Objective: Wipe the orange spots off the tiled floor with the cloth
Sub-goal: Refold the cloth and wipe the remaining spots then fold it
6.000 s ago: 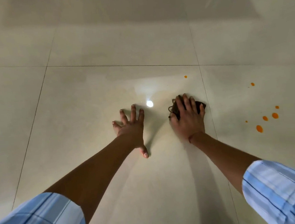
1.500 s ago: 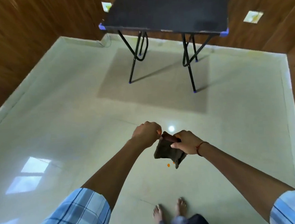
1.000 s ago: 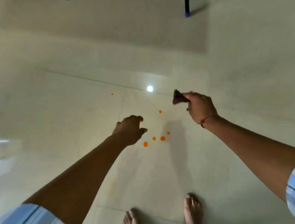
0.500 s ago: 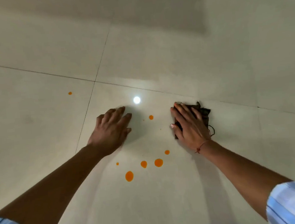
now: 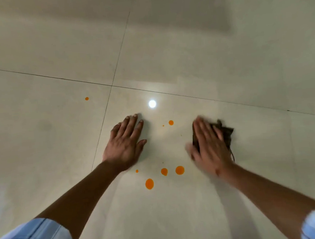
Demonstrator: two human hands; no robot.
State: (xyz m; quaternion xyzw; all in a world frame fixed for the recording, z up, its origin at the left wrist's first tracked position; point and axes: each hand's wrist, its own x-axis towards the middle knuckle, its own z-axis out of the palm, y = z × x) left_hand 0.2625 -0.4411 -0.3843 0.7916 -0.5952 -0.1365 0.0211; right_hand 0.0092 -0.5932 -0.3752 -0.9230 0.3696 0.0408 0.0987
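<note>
Blurred now where it was sharp half a second ago, the right hand (image 5: 209, 147) presses flat, fingers straight, on the dark cloth (image 5: 226, 132). Well apart from it, the left hand (image 5: 125, 146) lies palm-down, fingers straight, on the tiled floor (image 5: 242, 56). The orange spots (image 5: 179, 170) lie uncovered between the wrists, and a single spot (image 5: 171, 122) lies between the fingertips.

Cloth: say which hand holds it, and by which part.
The right hand presses the cloth flat to the floor, straight fingers over its left part; no grip. The left hand rests bare on the floor.
</note>
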